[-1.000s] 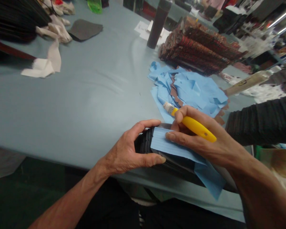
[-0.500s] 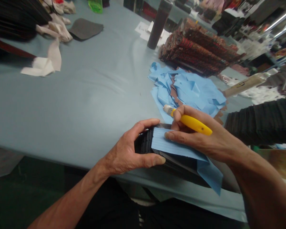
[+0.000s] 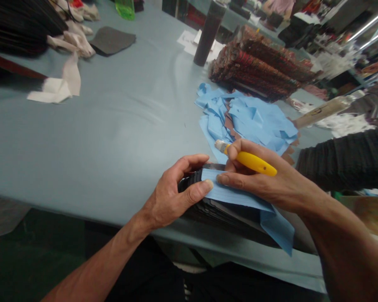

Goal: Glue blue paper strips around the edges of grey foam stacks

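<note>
A stack of dark, layered pieces [image 3: 193,179] stands at the near table edge, with a blue strip of cloth or paper [image 3: 236,195] lying along its top. The strip's far end folds and hangs down on the right. My left hand [image 3: 176,188] grips the left end of the stack, fingers behind it and thumb pressed on the strip's end. Tucked between the fingers of my right hand [image 3: 264,176] is a yellow-handled brush [image 3: 253,162], its whitish tip pointing left. The right thumb rests on the blue strip; some fingers are hidden behind the stack.
Crumpled blue scraps [image 3: 255,117] lie just beyond the stack. Behind them are bundled reddish-brown pieces [image 3: 258,63] and a dark cylinder [image 3: 209,33]. A dark stack [image 3: 349,163] stands at the right. Pale cloth strips [image 3: 58,90] and a grey piece [image 3: 113,40] lie far left.
My left thumb has moved up from the near side of the stack onto the end of the blue strip. My right hand and the brush are almost unmoved.
</note>
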`<state>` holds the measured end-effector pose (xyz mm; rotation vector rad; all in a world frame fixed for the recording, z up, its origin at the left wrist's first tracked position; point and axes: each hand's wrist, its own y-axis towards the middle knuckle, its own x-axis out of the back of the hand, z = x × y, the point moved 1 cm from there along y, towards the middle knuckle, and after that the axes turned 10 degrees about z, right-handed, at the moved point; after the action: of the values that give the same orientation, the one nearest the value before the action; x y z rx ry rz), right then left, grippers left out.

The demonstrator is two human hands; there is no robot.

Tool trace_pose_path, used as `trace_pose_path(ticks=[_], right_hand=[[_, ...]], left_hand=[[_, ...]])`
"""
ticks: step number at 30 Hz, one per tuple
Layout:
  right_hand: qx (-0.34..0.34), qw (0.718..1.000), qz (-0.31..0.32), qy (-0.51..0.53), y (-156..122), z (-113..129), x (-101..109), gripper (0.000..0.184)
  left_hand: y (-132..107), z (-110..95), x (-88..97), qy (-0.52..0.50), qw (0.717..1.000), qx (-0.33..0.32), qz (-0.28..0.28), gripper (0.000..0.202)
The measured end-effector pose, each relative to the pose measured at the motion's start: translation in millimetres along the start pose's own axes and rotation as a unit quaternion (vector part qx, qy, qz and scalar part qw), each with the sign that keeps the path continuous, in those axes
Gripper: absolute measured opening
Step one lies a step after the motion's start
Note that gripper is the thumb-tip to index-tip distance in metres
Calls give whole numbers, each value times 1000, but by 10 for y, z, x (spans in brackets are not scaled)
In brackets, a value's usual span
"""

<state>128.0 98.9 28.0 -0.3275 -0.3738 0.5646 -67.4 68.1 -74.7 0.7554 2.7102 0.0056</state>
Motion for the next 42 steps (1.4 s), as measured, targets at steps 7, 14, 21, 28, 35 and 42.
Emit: trace_pose_path(ticks=[7,14,21,28,35,42], right_hand=[[4,1000,-5,-2,1,21,-18,53],[30,999,-9,-4,1,-4,-24,47],[48,999,-15,-20,-6,-31,-29,44],[47,998,-25,-26,20,-15,-55,46],[45,998,-33,-39,40,-15,-39,49],[47,998,-34,-29,24,-15,-42,45]], left_hand=[[15,-12,-73,-8,999,9,-36,52],[15,-5,-107,10,998,30,-57,48],[7,17,-121,7,997,48,-61,49],[28,-4,-129,10,996,54,-68,46],[35,2,-132,0,996,57,-75,46],[37,-12,-145,-14,994,67,-81,47]])
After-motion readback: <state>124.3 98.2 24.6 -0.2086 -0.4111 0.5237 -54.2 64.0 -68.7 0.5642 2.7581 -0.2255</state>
